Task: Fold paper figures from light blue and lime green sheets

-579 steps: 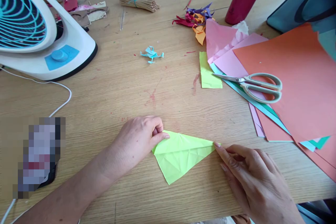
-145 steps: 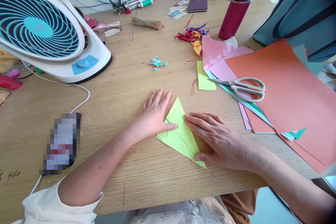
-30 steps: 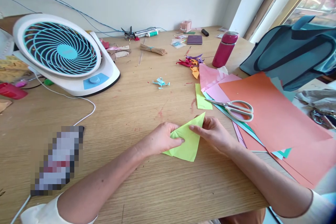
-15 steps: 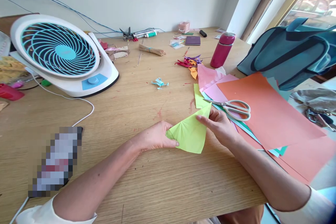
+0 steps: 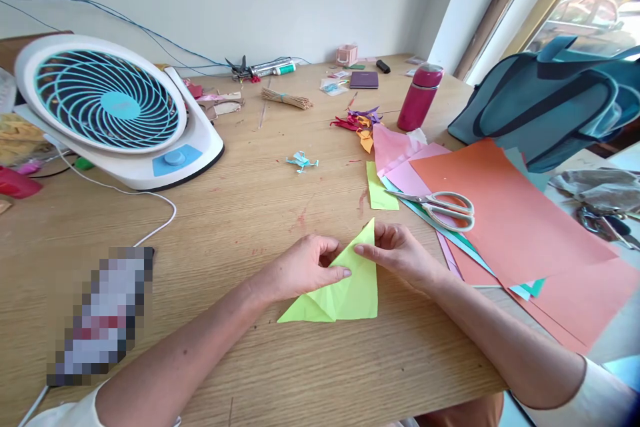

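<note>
A yellow-green sheet of paper [image 5: 356,290], folded into a triangle with creases, is between my hands just over the table. My left hand [image 5: 315,267] pinches its upper sloping edge, thumb in front and fingers behind. Near the top corner, my right hand [image 5: 400,250] grips the right side between thumb and fingers. Beyond them lies a small yellow-green paper piece [image 5: 381,188]. White-handled scissors [image 5: 453,210] rest on a stack of coloured paper [image 5: 500,213] to the right. A small light-blue folded paper figure [image 5: 302,161] sits farther back.
A white fan [image 5: 187,167] stands at the left, its cord running to a blurred-out object [image 5: 103,313]. Toward the back are colourful folded paper pieces [image 5: 361,121], a bundle of sticks [image 5: 287,99] and a magenta bottle [image 5: 421,99]. A blue bag [image 5: 550,100] stands at the right.
Both hands have brought the yellow-green paper down and a little left. My left hand has shifted from its left corner to the upper edge, and the paper's left point now shows.
</note>
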`<state>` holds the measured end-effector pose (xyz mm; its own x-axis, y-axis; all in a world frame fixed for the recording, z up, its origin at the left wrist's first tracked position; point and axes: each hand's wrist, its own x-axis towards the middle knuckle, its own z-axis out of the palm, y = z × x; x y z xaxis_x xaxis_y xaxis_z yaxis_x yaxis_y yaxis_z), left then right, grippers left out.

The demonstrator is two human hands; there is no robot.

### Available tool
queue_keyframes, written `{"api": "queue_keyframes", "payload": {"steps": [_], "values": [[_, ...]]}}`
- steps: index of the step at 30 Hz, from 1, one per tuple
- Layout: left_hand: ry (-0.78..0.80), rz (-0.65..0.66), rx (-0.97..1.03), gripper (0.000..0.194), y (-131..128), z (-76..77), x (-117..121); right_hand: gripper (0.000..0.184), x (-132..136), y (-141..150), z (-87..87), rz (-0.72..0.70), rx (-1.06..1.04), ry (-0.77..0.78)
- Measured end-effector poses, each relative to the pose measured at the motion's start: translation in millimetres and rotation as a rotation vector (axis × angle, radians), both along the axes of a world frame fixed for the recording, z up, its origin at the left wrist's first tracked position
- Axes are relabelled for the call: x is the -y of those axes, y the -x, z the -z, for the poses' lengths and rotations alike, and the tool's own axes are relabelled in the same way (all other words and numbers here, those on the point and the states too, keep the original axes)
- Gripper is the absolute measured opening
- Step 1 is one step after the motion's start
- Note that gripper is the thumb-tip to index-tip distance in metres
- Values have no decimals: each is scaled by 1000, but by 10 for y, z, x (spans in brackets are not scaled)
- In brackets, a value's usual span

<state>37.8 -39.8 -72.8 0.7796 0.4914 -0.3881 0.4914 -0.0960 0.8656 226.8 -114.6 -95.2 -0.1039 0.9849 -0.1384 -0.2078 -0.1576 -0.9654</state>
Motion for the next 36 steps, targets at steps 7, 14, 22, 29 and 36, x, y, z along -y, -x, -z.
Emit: {"api": "queue_keyframes", "payload": {"steps": [7, 14, 22, 29, 36], "values": [[154, -145, 197, 21, -39, 28, 35, 45, 48, 0, -12, -12, 195, -81], [220, -387, 433, 25, -94, -8, 66, 33, 120, 117, -43, -58, 356, -13], [49, -254, 309, 18, -4, -37, -125, 25, 176, -4, -25, -322, 399, 79], [-448, 56, 260, 52, 139, -264, -239, 22, 189, -96, -154, -514, 636, 72], [-645, 339, 28, 10, 171, -328, -175, 20, 196, -114, -191, -571, 731, -35]]}}
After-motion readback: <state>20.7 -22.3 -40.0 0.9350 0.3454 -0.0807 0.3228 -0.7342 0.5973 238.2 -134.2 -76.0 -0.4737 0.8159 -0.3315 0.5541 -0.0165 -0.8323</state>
